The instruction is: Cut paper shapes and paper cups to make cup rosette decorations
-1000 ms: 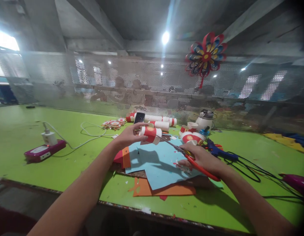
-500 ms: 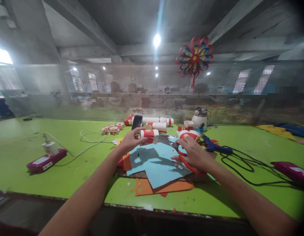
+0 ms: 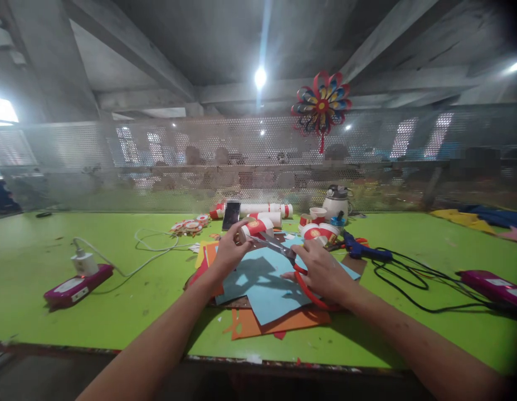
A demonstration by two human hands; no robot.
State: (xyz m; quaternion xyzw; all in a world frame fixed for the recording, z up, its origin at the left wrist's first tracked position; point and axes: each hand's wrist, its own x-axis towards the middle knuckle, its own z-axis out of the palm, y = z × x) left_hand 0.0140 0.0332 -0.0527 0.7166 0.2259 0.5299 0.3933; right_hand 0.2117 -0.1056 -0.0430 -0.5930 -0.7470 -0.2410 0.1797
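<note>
My left hand (image 3: 233, 248) is closed on a red and white paper cup (image 3: 258, 226), held tilted above the sheets. My right hand (image 3: 321, 264) grips red-handled scissors (image 3: 300, 271). Their blades (image 3: 275, 244) point left and reach the cup's lower edge; whether they cut into it I cannot tell. Beneath both hands lies light blue paper (image 3: 267, 295) over orange paper (image 3: 279, 326). More red and white cups (image 3: 319, 231) lie just beyond my right hand.
Behind the cup stand a phone (image 3: 231, 216) and stacked white cups (image 3: 262, 210). A blue glue gun (image 3: 367, 249) with black cable lies right, near a purple power strip (image 3: 492, 287). Another power strip (image 3: 78, 287) is left. A white bottle (image 3: 337, 203) stands at the back.
The cup has tilted in my left hand. The scissors have swung up, their blades now at the cup's edge. The view has shifted slightly.
</note>
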